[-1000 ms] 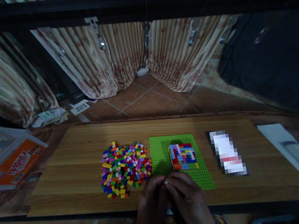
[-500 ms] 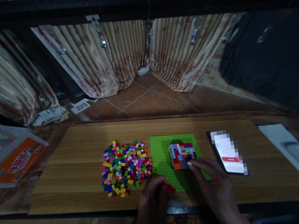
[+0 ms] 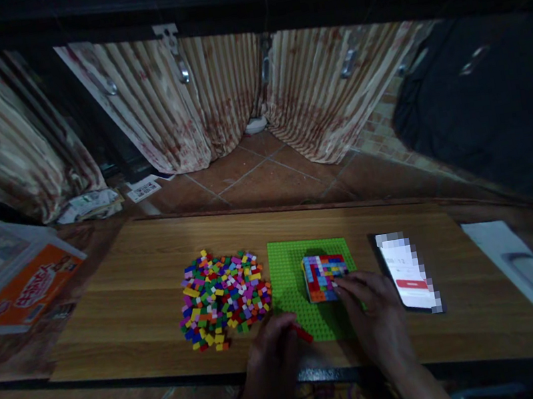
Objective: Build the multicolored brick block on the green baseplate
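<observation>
Right hand (image 3: 372,307) touches multicoloured brick block (image 3: 326,276), square, flat-topped.

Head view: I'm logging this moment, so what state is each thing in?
Left hand: closed on a red brick, at the table's near edge.
Right hand: fingertips on the brick block; grip unclear.
Brick block: standing on the green baseplate.
Green baseplate: flat on the table.
Loose bricks: heaped left of the baseplate.
Phone: lying flat, screen lit.
</observation>
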Demonstrator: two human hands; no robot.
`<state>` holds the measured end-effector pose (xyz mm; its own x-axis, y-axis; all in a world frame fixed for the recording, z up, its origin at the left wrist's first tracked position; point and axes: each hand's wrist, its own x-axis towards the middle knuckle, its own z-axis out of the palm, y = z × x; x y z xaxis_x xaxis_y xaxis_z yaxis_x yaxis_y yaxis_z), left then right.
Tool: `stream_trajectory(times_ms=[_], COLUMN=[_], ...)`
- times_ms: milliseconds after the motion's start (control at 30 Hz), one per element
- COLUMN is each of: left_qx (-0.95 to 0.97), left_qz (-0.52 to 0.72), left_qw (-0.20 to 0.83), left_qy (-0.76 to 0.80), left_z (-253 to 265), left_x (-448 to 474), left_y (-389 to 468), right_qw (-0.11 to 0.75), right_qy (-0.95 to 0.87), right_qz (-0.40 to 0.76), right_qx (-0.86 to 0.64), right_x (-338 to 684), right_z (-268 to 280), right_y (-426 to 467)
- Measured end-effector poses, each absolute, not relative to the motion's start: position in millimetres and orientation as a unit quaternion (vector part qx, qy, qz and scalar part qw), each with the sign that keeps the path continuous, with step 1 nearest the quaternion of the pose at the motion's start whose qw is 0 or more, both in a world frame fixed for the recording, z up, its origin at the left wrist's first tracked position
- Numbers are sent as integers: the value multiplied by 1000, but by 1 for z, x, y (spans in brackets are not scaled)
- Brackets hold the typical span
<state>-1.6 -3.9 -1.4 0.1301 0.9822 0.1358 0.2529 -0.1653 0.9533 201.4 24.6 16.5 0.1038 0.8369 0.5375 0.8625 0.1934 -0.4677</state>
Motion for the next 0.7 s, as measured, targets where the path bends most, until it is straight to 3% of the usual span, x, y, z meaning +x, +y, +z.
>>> stream_trajectory(times_ms=[700], left_qx=[624], left_qz=[433], left_qw=[428], left_qy=[490], left_z=[0], left_x=[-2], left_y=[-3], right_qw=[396], right_qy=[-659], right_qz=[-19], right_qx=[-639], right_x=[202], right_z=[12], right_y=[26])
